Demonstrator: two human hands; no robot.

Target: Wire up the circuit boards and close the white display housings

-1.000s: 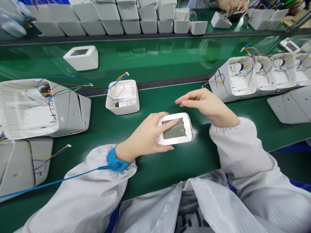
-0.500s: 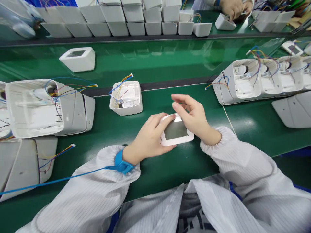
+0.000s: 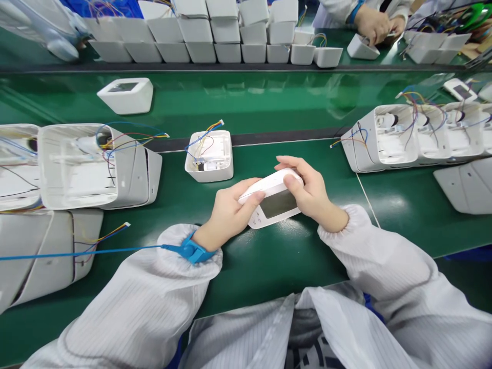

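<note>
Both my hands hold a white device with a grey display screen (image 3: pixel 280 204), tilted so its top edge shows. My left hand (image 3: pixel 235 207) grips its left end, the thumb lying along the upper face near small printed marks. Around the right end closes my right hand (image 3: pixel 309 190), thumb on the top edge by the screen. The undersides of the fingers are hidden behind the device. A blue wrist strap (image 3: pixel 192 249) with a cord circles my left wrist. Just beyond my left hand sits an open white housing (image 3: pixel 209 174) with coloured wires inside.
Larger open white housings with wires stand at left (image 3: pixel 130 179) and in a row at right (image 3: pixel 363 148). A closed white unit with a screen (image 3: pixel 134 97) rests on the far green strip. Behind are stacked white housings (image 3: pixel 226 31) and another person's hands (image 3: pixel 371 24).
My right hand has closed onto the device's right end. The device has tilted, showing its top edge and the printed marks at left. The view has shifted slightly left.
</note>
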